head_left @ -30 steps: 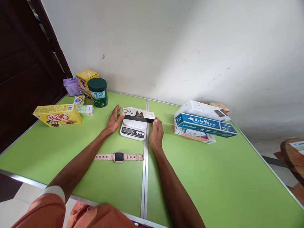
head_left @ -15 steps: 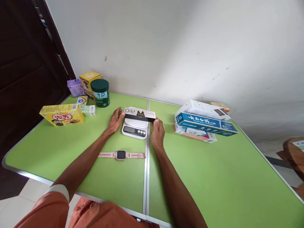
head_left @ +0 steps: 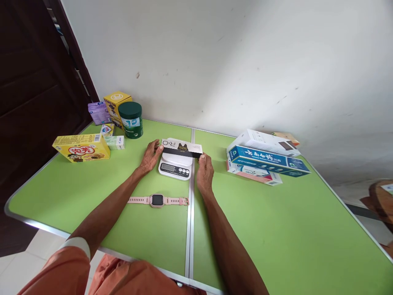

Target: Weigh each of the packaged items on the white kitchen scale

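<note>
A long slim black-and-white box (head_left: 181,147) lies crosswise over the pan of a white kitchen scale (head_left: 175,169). At the box's left end is my left hand (head_left: 150,157), its thumb against the corner and its fingers curved beyond it. My right hand (head_left: 204,174) has its thumb at the right end, with the other fingers curled and partly hidden. The box is held between the two hands. The scale's small display faces me, but I cannot read it. In front of the scale, a pink smartwatch (head_left: 157,200) is stretched out flat.
At left stand a yellow snack box (head_left: 81,148), a dark green canister (head_left: 131,120), a yellow carton (head_left: 117,104), a purple pack (head_left: 100,113) and small boxes. At right, a blue toothpaste box (head_left: 267,159) rests among other boxes. A metal seam divides the green table (head_left: 276,237); a wall stands behind.
Both hands stay at the ends of the slim box, which has not moved on the scale. Only the view has shifted very slightly.
</note>
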`<state>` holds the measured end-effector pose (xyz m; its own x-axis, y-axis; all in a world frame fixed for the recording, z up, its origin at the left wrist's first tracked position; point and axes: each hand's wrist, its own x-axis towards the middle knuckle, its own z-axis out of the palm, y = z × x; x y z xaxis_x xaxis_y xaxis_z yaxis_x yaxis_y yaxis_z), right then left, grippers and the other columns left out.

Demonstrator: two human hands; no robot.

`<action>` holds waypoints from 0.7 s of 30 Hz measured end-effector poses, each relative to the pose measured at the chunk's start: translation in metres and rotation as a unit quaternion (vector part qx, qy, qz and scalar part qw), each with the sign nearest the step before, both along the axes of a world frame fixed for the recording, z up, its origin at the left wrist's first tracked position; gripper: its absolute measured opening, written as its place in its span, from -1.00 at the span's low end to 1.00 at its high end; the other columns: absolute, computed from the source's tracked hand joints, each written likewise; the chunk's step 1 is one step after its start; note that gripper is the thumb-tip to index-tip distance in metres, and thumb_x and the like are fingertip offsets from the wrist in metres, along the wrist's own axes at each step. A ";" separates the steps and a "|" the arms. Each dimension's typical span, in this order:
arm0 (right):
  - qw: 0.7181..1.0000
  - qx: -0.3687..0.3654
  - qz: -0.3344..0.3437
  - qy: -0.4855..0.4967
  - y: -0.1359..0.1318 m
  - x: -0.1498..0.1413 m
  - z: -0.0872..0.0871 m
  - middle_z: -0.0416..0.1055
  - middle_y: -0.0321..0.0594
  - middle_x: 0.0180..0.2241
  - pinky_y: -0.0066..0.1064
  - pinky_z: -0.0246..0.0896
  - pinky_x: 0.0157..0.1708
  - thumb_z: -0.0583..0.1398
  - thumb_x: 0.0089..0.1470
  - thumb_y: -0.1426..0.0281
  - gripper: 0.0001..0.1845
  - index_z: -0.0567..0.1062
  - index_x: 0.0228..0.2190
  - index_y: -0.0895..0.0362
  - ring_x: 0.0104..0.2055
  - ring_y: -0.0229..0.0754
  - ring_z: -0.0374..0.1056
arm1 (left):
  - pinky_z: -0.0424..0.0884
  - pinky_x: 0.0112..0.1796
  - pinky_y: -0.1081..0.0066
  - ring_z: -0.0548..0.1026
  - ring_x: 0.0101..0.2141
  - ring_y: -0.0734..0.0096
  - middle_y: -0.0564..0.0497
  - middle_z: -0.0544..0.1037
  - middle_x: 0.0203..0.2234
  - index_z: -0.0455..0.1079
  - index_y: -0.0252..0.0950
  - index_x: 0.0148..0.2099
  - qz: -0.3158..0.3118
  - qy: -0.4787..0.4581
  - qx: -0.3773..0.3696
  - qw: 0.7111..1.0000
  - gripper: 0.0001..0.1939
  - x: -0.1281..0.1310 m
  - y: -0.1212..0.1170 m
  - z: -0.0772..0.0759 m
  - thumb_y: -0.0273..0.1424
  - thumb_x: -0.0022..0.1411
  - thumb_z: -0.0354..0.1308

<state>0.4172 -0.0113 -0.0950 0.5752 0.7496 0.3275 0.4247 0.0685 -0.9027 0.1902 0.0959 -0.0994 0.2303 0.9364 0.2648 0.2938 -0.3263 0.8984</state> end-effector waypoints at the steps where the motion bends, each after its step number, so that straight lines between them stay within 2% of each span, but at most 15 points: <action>1: 1.000 -0.001 0.000 0.000 0.000 0.000 0.000 0.55 -0.10 -0.17 -0.08 0.34 0.02 -0.06 0.39 -0.27 -0.31 0.48 -0.10 0.05 -0.10 0.02 0.43 | 0.46 0.35 -0.08 0.55 0.28 -0.05 -0.35 0.50 0.33 0.38 -0.28 0.39 -0.002 -0.001 0.001 1.000 -0.24 0.000 0.000 0.000 0.22 0.52 0.02; 7: 1.000 -0.001 0.000 -0.006 0.001 0.001 -0.002 0.55 -0.10 -0.15 -0.08 0.34 0.03 -0.07 0.40 -0.26 -0.32 0.48 -0.11 0.03 -0.08 0.03 0.44 | 0.48 0.32 -0.09 0.57 0.23 -0.04 -0.32 0.52 0.30 0.40 -0.26 0.37 -0.002 -0.002 -0.001 1.000 -0.22 0.000 0.001 -0.002 0.26 0.50 0.03; 18: 1.000 -0.007 0.006 -0.004 -0.001 0.000 -0.001 0.57 -0.10 -0.15 -0.09 0.35 0.03 -0.07 0.40 -0.26 -0.30 0.50 -0.08 0.05 -0.09 0.02 0.45 | 0.48 0.33 -0.09 0.58 0.23 -0.07 -0.40 0.49 0.30 0.39 -0.36 0.36 -0.006 0.007 0.004 1.000 -0.22 0.002 0.002 -0.003 0.21 0.50 0.06; 21: 1.000 -0.004 0.003 -0.006 0.000 0.001 -0.002 0.57 -0.10 -0.15 -0.09 0.35 0.03 -0.06 0.40 -0.26 -0.30 0.51 -0.09 0.04 -0.08 0.02 0.45 | 0.48 0.32 -0.12 0.58 0.21 -0.05 -0.37 0.51 0.29 0.39 -0.31 0.35 -0.003 0.010 0.012 1.000 -0.27 0.002 0.002 -0.004 0.19 0.51 0.06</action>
<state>0.4182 -0.0114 -0.0974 0.5658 0.7559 0.3293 0.4360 0.0647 -0.8976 0.1920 0.0978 -0.1032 0.2416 0.9281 0.2832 0.3098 -0.3503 0.8839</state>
